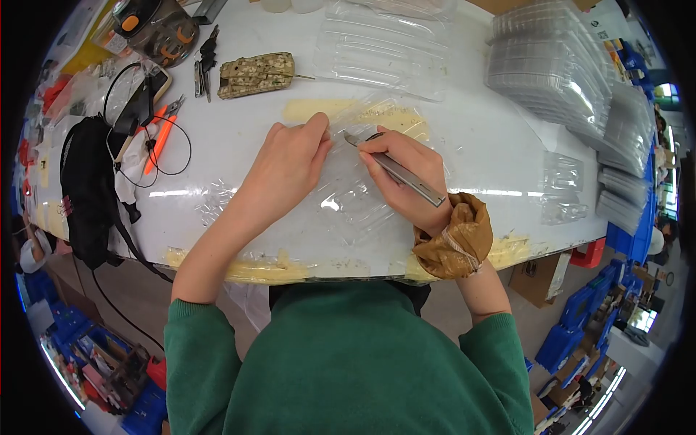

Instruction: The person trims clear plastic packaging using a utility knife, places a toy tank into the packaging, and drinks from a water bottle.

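My right hand (pixel 411 176) is closed around a grey metal utility knife (pixel 406 174), held like a pen with its tip pointing up and left. Under both hands lies a clear plastic blister tray (pixel 355 199) with moulded hollows. The knife's tip is over the tray's upper part; whether it touches the plastic I cannot tell. My left hand (pixel 290 159) is closed at the tray's left side, its fingertips pinching the plastic edge, partly hidden behind the knuckles. A brown bag-like cover is wrapped round my right wrist.
Tall stacks of clear trays (pixel 547 69) stand at the back right. More trays (pixel 384 47) lie straight ahead. On the left are orange-handled pliers (pixel 163 138), a black pouch (pixel 88 192), keys (pixel 206 61) and a camouflage case (pixel 255 75). Plastic scraps (pixel 215 199) lie near my left forearm.
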A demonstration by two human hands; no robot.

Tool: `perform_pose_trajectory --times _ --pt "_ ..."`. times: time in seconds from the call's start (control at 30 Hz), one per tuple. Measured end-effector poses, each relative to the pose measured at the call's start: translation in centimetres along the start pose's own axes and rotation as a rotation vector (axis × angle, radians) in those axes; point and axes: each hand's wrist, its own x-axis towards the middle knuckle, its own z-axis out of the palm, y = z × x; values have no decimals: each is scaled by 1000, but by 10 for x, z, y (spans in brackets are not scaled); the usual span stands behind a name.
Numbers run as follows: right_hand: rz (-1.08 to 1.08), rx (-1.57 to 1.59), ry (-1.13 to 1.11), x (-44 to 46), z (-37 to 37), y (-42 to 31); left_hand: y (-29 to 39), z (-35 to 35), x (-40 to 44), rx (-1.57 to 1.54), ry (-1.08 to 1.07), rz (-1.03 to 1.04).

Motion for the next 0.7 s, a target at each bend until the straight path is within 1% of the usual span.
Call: perform_pose_trajectory --times 0.17,0.3,0.47,0.7 --pt "-36 -7 -36 0 0 0 1 -3 -1 -13 -3 -47" --pt "78 -19 3 -2 0 -1 4 -3 1 -24 -10 -54" --pt "-14 1 -16 2 0 -1 3 -5 2 -70 -31 -82" --pt "2 2 24 1 1 -2 2 -4 2 -51 -10 -42"
